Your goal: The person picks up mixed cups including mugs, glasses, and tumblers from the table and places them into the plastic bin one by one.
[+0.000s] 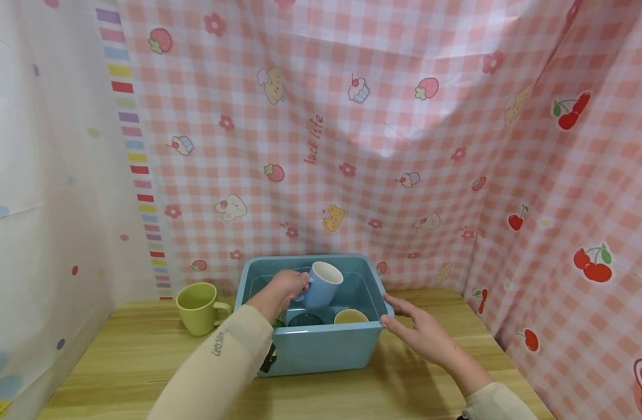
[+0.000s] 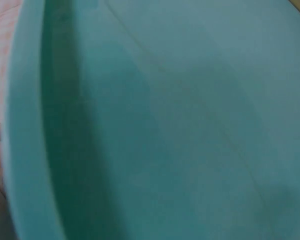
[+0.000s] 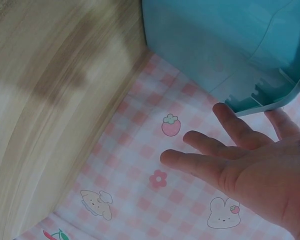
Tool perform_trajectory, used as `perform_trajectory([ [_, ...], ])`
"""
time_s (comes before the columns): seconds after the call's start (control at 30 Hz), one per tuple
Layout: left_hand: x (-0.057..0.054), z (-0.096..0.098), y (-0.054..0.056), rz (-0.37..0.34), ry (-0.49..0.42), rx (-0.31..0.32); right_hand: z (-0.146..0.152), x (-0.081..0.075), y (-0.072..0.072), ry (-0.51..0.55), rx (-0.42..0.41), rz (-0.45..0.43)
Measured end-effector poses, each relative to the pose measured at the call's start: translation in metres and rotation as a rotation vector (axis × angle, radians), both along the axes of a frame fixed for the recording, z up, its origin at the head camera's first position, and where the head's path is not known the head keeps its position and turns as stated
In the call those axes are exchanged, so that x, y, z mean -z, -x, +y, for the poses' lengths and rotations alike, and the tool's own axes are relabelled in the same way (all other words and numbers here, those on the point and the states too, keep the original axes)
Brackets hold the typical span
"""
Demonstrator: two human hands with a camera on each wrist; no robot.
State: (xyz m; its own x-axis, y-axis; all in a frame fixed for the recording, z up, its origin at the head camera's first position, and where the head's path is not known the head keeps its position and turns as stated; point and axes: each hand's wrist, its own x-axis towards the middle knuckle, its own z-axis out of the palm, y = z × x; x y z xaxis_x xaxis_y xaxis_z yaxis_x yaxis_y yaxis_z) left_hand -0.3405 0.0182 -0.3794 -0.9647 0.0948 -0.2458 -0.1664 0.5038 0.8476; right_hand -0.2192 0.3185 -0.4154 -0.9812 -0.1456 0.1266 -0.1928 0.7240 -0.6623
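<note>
My left hand point(image 1: 289, 287) grips a light blue mug point(image 1: 322, 287) by its handle, inside the upper part of a blue plastic bin point(image 1: 326, 350). The mug stands nearly upright, tilted a little, its white inside showing. Below it in the bin are a yellow cup point(image 1: 350, 316) and a dark round cup point(image 1: 306, 319), partly hidden by the front wall. With fingers spread, my right hand point(image 1: 420, 329) touches the bin's right rim; the right wrist view shows its fingers point(image 3: 200, 162) extended beside the bin wall. The left wrist view is filled by the bin's outer wall point(image 2: 165, 125).
A green mug point(image 1: 197, 309) stands on the wooden table point(image 1: 142, 350) left of the bin, its handle toward the bin. A pink checkered cloth point(image 1: 310, 146) hangs behind the table and along the right side; a white cloth point(image 1: 48, 175) hangs at the left.
</note>
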Motion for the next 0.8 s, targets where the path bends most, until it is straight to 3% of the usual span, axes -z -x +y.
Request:
perform_trajectory([
  [0.4, 0.016, -0.002, 0.008, -0.066, 0.02, -0.066, -0.001, 0.001, 0.001, 0.01, -0.004, 0.008],
  [0.53, 0.019, -0.001, 0.011, -0.092, 0.027, -0.065, -0.001, 0.002, 0.001, 0.011, 0.0, 0.016],
  [0.8, 0.027, 0.003, 0.012, -0.061, 0.06, -0.039, 0.0, 0.002, 0.001, 0.003, 0.007, 0.015],
])
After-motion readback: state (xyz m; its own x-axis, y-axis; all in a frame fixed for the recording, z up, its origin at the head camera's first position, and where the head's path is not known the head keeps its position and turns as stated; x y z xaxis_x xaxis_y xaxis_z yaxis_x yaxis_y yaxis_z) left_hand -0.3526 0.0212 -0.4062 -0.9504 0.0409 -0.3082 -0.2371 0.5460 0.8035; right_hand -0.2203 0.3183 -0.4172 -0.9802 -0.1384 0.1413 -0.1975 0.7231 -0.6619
